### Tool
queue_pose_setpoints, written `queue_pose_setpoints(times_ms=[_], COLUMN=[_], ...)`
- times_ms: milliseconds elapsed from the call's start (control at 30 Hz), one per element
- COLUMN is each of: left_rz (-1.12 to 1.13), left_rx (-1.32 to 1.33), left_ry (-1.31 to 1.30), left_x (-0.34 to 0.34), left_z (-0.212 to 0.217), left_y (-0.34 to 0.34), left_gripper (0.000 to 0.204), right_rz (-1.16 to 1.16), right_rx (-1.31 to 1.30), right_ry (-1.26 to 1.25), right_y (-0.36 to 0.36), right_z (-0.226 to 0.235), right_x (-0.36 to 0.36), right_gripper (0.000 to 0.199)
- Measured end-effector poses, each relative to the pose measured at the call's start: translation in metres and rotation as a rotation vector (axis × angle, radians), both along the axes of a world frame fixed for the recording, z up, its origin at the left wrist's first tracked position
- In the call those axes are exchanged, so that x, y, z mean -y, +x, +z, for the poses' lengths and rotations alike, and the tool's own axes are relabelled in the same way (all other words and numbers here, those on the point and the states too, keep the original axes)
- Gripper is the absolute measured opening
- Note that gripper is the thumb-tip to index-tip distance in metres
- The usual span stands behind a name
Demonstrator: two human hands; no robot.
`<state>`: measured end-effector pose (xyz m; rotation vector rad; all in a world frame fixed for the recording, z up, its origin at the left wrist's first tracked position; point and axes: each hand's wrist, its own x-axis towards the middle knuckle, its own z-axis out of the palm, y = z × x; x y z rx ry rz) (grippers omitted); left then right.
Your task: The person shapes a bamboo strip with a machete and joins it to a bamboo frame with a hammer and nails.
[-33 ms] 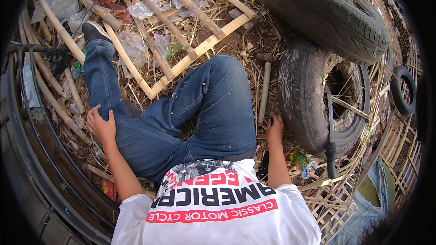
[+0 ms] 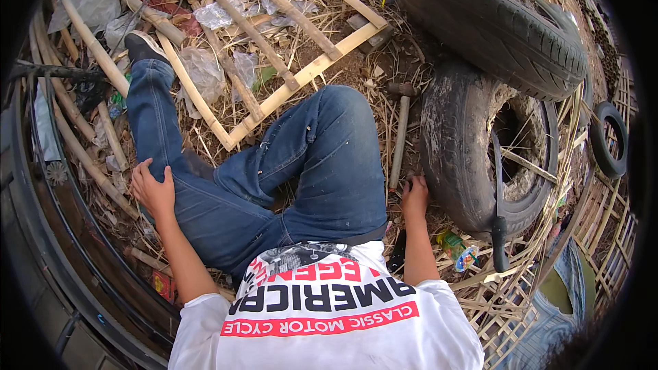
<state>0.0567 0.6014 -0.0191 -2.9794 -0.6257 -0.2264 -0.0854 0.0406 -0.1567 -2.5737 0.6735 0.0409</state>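
Observation:
My left hand [image 2: 153, 188] rests on the jeans of my stretched left leg [image 2: 151, 120], fingers spread and nothing in them. Down on the ground by my right hip is my right hand [image 2: 415, 196], its fingers foreshortened and seemingly loose, with no object visible in them. Just beside it ends the wooden handle of a hammer [image 2: 399, 144], whose head points away from me. Beyond my bent right knee lies a bamboo frame [image 2: 305, 75] with several slats joined to one rail. A long curved blade with a black handle [image 2: 500, 243] leans against the worn tyre [image 2: 456, 147] at my right.
Another tyre [image 2: 490, 24] leans over the worn one, and a small tyre [image 2: 608, 138] lies at the far right. Woven bamboo lattice [image 2: 603, 233] covers the right side. Bamboo poles [image 2: 89, 41], plastic scraps [image 2: 202, 72] and straw litter the ground. Dark metal bars [image 2: 75, 226] run along the left.

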Motion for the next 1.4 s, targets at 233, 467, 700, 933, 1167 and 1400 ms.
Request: queue_pose_setpoints(times_ms=[233,467,700,933,1167,1400], left_rz=[0.035,-0.156,-0.604,-0.947,-1.137,-1.113], left_rx=[0.013,0.235,0.265,0.139,-0.091,-0.205], left_ry=[-0.043,-0.349,-0.537,-0.726,-0.445,-0.334], left_x=[0.003,0.039,0.207,0.346,0.404,0.402], left_z=[-0.001,-0.009,0.0,-0.039,-0.095,-0.107], left_y=[0.001,0.038,0.125,0.223,0.292,0.289], left_gripper=[0.047,0.043,0.043,0.06,0.102,0.105], right_rz=[-0.024,-0.026,-0.144,-0.119,-0.064,-0.018], right_rx=[-0.092,0.092,0.176,0.611,0.623,0.536], right_ry=[-0.037,0.088,0.346,0.55,0.646,0.652], right_y=[0.008,0.017,0.089,0.273,0.388,0.403], right_z=[0.009,0.019,0.078,0.098,0.05,0.021], right_x=[-0.007,-0.015,-0.035,-0.035,-0.016,-0.007], right_gripper=[0.013,0.019,0.024,0.014,0.014,0.013])
